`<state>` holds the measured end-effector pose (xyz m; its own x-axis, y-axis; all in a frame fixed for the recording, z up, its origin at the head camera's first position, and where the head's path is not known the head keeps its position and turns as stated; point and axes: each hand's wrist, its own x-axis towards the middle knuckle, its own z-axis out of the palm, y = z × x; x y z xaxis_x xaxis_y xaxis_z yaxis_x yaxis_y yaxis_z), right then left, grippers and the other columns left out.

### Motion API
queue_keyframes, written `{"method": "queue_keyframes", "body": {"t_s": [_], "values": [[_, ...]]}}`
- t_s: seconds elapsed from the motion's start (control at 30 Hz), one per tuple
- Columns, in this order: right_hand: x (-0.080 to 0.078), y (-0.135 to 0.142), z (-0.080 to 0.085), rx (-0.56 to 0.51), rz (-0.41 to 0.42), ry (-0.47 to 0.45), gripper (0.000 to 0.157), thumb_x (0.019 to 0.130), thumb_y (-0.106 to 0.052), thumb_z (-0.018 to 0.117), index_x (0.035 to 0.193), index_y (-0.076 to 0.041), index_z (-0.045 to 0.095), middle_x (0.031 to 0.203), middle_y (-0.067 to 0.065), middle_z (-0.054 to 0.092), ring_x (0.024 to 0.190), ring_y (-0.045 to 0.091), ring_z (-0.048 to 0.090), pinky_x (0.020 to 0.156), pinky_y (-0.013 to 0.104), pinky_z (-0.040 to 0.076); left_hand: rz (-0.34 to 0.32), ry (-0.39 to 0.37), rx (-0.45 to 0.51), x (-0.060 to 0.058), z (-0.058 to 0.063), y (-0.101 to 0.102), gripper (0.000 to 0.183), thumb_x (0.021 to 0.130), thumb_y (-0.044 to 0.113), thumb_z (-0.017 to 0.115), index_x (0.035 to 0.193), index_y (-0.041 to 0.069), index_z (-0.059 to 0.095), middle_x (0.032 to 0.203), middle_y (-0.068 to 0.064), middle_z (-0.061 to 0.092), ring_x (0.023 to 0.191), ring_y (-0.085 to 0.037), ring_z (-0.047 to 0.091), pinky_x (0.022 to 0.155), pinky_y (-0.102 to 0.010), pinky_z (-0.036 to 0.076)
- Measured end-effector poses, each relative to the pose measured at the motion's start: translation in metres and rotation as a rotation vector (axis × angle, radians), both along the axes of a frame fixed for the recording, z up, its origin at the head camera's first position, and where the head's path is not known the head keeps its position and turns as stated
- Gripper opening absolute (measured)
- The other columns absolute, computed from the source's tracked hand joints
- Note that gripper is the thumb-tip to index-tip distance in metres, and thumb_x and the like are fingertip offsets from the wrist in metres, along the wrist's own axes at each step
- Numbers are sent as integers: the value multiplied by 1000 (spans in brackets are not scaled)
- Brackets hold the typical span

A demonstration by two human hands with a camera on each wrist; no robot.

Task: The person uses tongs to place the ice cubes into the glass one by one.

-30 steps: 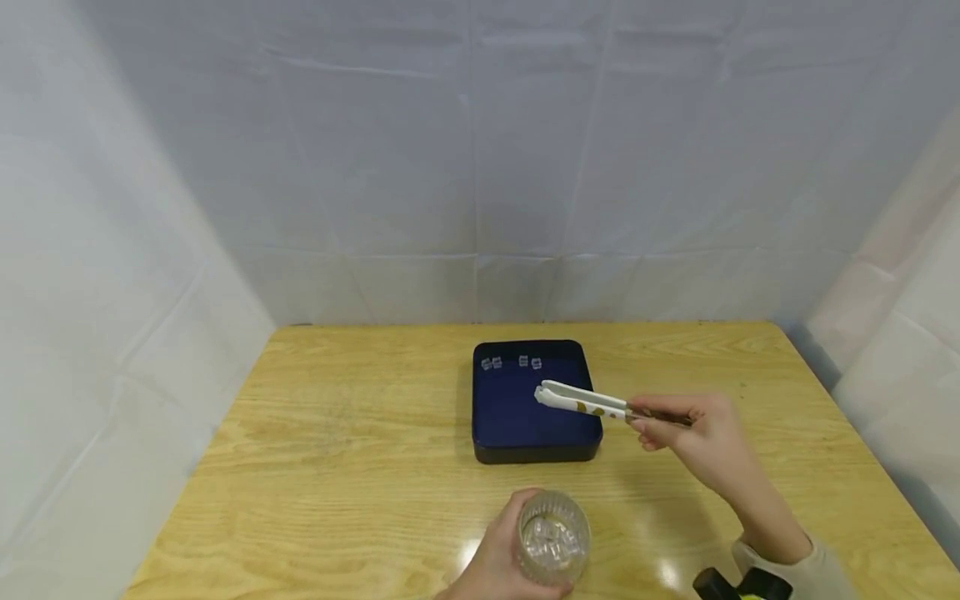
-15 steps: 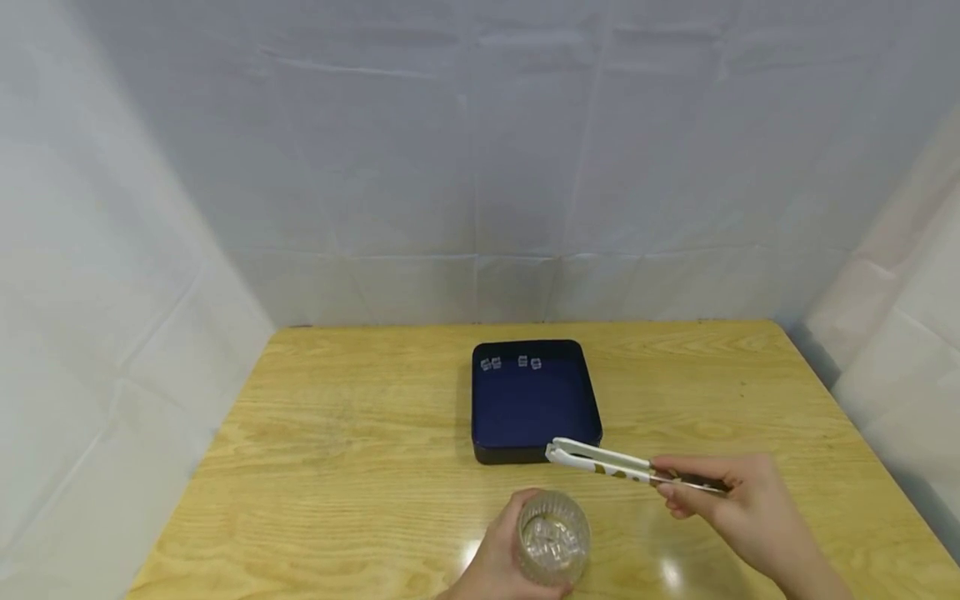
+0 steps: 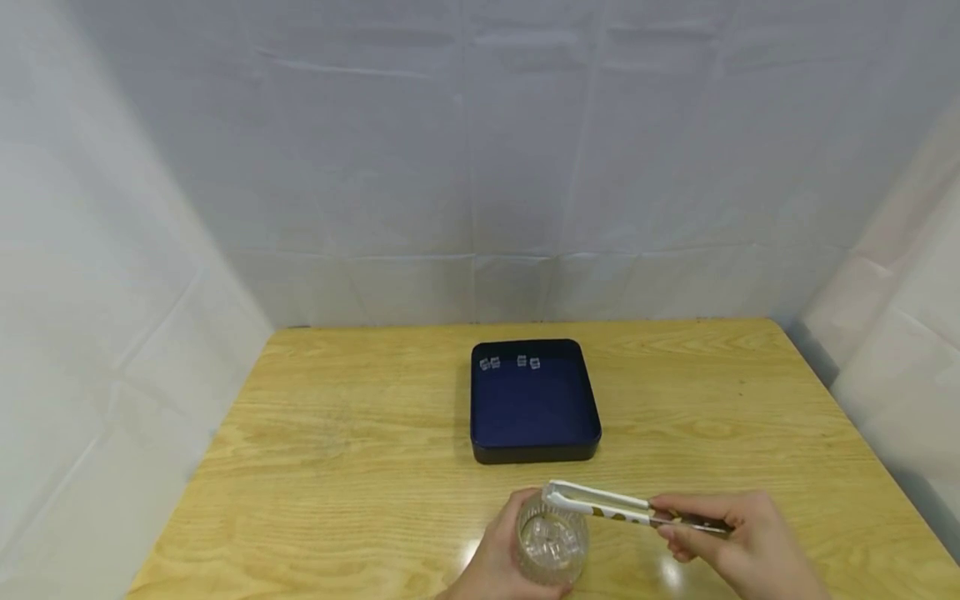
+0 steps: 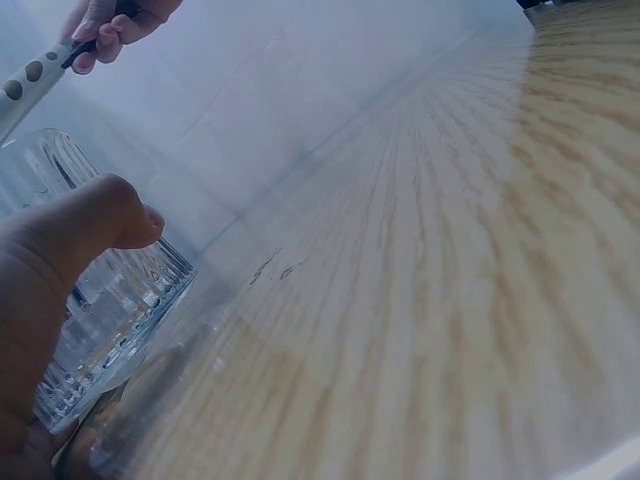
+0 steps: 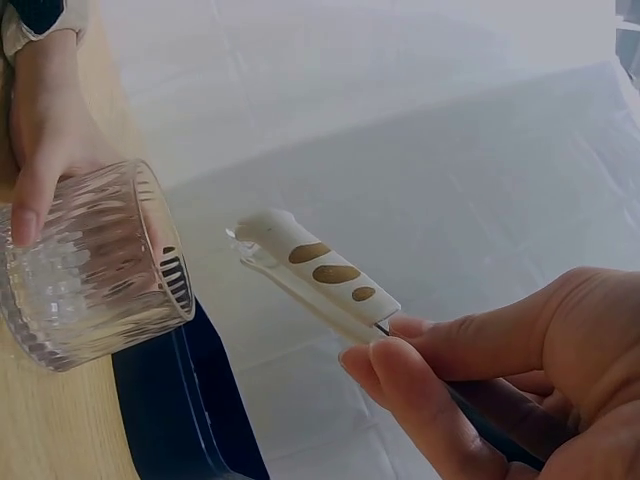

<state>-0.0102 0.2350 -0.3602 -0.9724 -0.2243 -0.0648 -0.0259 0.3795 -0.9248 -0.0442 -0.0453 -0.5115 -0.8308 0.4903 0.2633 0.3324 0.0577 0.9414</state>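
My left hand (image 3: 501,557) grips a clear ribbed glass (image 5: 95,270) from its left side, low at the front of the table. Several clear cubes (image 3: 551,540) lie at the bottom of the glass. My right hand (image 3: 738,533) pinches white tongs (image 5: 325,272) with brown spots, thumb and fingers at the dark handle end. The tips of the tongs are over the far rim of the glass in the head view. A small clear piece (image 5: 240,240) shows between these tips. In the left wrist view, my left thumb (image 4: 110,215) lies across the glass wall.
A dark blue square tray (image 3: 536,454) stands on the wooden table (image 3: 337,467) beyond the glass. Several small clear cubes (image 3: 522,361) lie along its far side. White sheeting (image 3: 375,167) encloses the table at the back and sides.
My right hand has brought the tongs from over the tray toward the front, to the rim of the glass. My left hand and the glass have stayed in place.
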Motion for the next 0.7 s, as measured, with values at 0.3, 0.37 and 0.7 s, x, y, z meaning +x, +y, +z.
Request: {"method": "queue_keyframes", "body": {"t_s": [0.3,0.37,0.7], "values": [[3,2,-13,-45,78,157,27,84,5,72,110,12,70,89,7,76,63,16,69,54,33,59,-3,12,8,0,-1,0,92,64,11,93,140,23,42,132,2,57,118,-19,57,103,-39,46],[3,2,-16,-72,113,189,27,84,7,71,110,14,68,90,8,76,63,16,69,53,33,58,-9,2,18,0,-1,0,91,65,12,93,139,23,42,132,2,58,119,-20,57,103,-39,46],[2,1,-18,-92,146,171,29,85,7,70,111,18,65,92,16,74,64,15,70,52,34,58,-28,-40,44,0,1,0,92,65,12,93,141,24,42,137,2,56,123,-22,55,106,-37,43]]}}
